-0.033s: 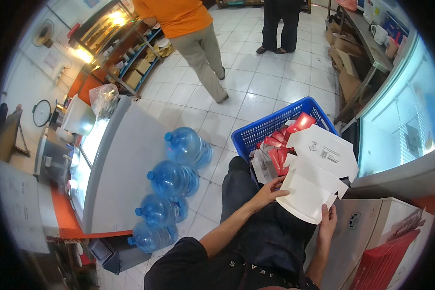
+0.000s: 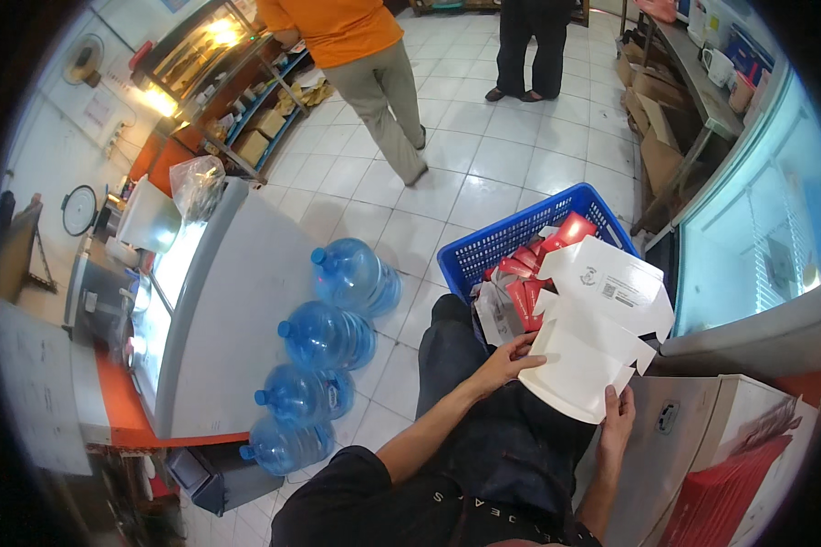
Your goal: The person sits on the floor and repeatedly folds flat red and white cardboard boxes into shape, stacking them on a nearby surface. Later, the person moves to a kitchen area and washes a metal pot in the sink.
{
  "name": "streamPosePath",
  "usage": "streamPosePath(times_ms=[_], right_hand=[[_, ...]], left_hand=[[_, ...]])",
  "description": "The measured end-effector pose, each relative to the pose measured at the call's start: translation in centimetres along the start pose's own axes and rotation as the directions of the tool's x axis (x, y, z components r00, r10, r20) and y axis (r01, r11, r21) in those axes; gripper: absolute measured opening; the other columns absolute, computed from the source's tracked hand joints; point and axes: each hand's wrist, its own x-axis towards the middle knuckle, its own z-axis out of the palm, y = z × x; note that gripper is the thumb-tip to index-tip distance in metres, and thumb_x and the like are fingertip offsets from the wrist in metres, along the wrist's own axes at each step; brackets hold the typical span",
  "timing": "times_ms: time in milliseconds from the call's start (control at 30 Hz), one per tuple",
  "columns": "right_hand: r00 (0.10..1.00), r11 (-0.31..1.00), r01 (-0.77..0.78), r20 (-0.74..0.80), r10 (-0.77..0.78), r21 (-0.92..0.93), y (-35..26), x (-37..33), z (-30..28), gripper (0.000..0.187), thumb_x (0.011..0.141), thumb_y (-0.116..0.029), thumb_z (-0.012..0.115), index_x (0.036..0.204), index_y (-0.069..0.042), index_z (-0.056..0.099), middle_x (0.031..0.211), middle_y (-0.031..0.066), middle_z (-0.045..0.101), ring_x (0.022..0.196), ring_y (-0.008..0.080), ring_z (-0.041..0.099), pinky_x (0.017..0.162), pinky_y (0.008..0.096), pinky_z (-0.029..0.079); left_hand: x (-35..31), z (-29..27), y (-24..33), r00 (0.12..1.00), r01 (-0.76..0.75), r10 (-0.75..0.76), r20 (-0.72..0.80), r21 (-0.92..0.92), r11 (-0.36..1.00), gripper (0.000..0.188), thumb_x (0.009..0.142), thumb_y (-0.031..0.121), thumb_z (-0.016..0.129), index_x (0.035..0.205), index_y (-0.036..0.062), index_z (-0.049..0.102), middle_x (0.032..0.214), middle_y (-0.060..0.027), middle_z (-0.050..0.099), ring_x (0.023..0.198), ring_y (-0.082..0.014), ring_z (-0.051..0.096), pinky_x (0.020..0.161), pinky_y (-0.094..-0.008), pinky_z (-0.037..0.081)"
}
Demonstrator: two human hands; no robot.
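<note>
A white cardboard food box (image 2: 579,351), partly folded, lies across my lap with its printed lid flap spread away from me. My left hand (image 2: 511,363) grips its left edge, thumb on the inside face and fingers underneath. At the near right corner, my right hand (image 2: 619,415) pinches the side wall. Just beyond the box stands a blue plastic basket (image 2: 511,230) holding several red and white folded cartons (image 2: 525,296); the white lid covers part of them.
Several blue water jugs (image 2: 328,335) line the floor at left beside a white chest freezer (image 2: 237,319). Flat red cardboard pieces (image 2: 725,497) sit in a carton (image 2: 693,428) at right, below a lit glass-door fridge (image 2: 748,219). Two people (image 2: 360,82) stand ahead.
</note>
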Motion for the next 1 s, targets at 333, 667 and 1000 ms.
streamPosePath(times_ms=[333, 667, 1000], right_hand=[[0.988, 0.996, 0.084, 0.127, -0.087, 0.029, -1.1, -0.6, 1.4, 0.045, 0.098, -0.018, 0.069, 0.133, 0.006, 0.054, 0.115, 0.0132, 0.069, 0.106, 0.0194, 0.064, 0.095, 0.0335, 0.047], [0.986, 0.996, 0.068, 0.153, -0.058, -0.059, -1.2, -0.8, 1.4, 0.05, 0.098, -0.017, 0.069, 0.137, 0.008, 0.051, 0.117, 0.0164, 0.068, 0.106, 0.0213, 0.065, 0.095, 0.0344, 0.049], [0.939, 0.988, 0.149, 0.32, -0.128, -0.042, -0.9, -0.4, 2.3, 0.058, 0.096, -0.015, 0.071, 0.143, 0.009, 0.045, 0.135, 0.0231, 0.06, 0.126, 0.0265, 0.057, 0.11, 0.0391, 0.04]], left_hand=[[-0.6, -0.7, -0.1, 0.994, -0.043, 0.043, -0.099, 0.003, 0.999, 0.061, 0.095, 0.024, 0.071, 0.145, -0.0048, 0.05, 0.126, -0.0125, 0.067, 0.109, -0.0169, 0.066, 0.094, -0.0297, 0.052], [-0.2, -0.8, -1.4, 0.983, 0.046, -0.047, -0.179, -0.007, 0.999, 0.062, 0.097, 0.031, 0.07, 0.144, -0.0048, 0.05, 0.124, -0.0146, 0.068, 0.109, -0.019, 0.067, 0.093, -0.0301, 0.052], [0.4, -2.5, -0.3, 0.955, 0.031, -0.163, -0.249, -0.464, 0.885, 0.059, 0.1, 0.043, 0.061, 0.138, -0.0018, 0.054, 0.127, -0.0147, 0.066, 0.112, -0.0237, 0.066, 0.097, -0.0379, 0.053]])
